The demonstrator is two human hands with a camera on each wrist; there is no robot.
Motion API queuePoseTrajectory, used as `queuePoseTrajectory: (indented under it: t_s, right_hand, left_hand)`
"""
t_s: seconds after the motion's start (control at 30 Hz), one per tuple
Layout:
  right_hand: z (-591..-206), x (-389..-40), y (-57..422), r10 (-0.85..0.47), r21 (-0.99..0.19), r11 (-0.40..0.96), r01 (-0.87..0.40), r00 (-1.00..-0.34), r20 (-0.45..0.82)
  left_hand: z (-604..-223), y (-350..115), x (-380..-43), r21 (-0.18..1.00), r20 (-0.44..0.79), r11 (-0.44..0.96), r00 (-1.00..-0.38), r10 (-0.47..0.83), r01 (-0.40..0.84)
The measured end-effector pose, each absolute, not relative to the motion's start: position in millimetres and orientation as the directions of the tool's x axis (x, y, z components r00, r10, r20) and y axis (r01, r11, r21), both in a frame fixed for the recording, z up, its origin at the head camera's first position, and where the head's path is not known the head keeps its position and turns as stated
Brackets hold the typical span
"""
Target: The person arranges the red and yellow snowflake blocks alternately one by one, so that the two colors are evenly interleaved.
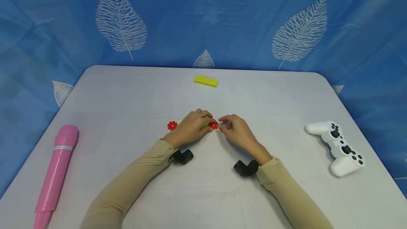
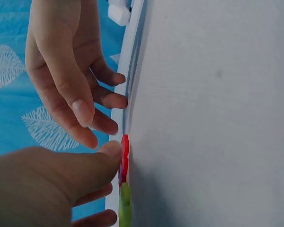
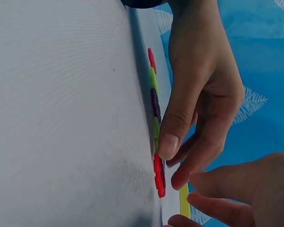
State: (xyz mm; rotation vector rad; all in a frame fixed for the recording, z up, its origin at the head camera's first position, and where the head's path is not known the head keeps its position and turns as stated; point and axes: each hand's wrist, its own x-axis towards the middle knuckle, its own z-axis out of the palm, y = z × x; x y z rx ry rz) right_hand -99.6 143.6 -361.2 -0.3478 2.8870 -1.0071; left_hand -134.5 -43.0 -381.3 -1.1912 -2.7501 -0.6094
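Observation:
A row of interlocking plastic discs lies low over the table, with a red disc (image 1: 172, 125) at its left end and another red disc (image 1: 213, 125) at its right. Between them, green discs and a purple disc (image 3: 155, 103) show in the right wrist view. My left hand (image 1: 192, 125) covers the middle of the row and pinches its right end, the thumb against the red disc (image 2: 125, 158). Close by on the right, my right hand (image 1: 238, 131) has loosely bent fingers spread apart, with nothing visible between them. A bit of purple shows behind the right red disc.
A yellow block (image 1: 206, 81) lies toward the table's far edge. On the left is a pink microphone-shaped object (image 1: 57, 172), on the right a white game controller (image 1: 337, 147). Blue cloth with white leaf prints (image 1: 210, 17) hangs behind the white table (image 1: 143, 91).

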Motion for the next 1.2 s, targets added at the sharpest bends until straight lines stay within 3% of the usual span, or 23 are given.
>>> queuePoseTrajectory:
  t_s: [0.8, 1.2]
  right_hand:
    - [-365, -44, 212, -0.225, -0.56, 0.795, -0.233, -0.971, 0.084]
    - [-361, -14, 239, -0.294, -0.495, 0.825, -0.273, -0.955, 0.038]
  left_hand:
    - [-379, -37, -132, 0.305, 0.149, 0.651, -0.71, 0.689, 0.696]
    - [-379, -37, -131, 0.294, 0.161, 0.654, -0.711, 0.685, 0.697]
